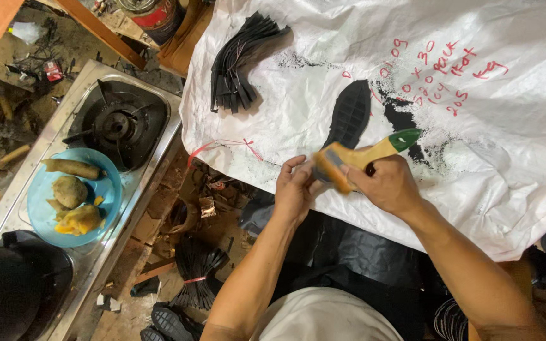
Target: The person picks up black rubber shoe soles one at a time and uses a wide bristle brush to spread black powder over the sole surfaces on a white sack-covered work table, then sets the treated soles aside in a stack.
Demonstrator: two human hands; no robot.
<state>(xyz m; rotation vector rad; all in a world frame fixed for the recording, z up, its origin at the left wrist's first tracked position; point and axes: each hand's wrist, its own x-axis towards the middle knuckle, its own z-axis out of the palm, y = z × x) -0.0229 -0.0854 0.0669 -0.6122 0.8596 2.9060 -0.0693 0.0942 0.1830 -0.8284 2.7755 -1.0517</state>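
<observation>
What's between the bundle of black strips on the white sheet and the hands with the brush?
In the head view, a black shoe sole lies on the white sheet between the bundle of black strips and the brush.

A steel gas stove (99,208) stands beside a cluttered dirt floor (178,215).

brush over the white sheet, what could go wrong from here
The right hand holds the brush while the left hand fingers its bristle end, so whatever is on it may smear the fingers. The black sole lies loose on the white sheet and might slide when brushed. More black marks could spread over the sheet.
</observation>
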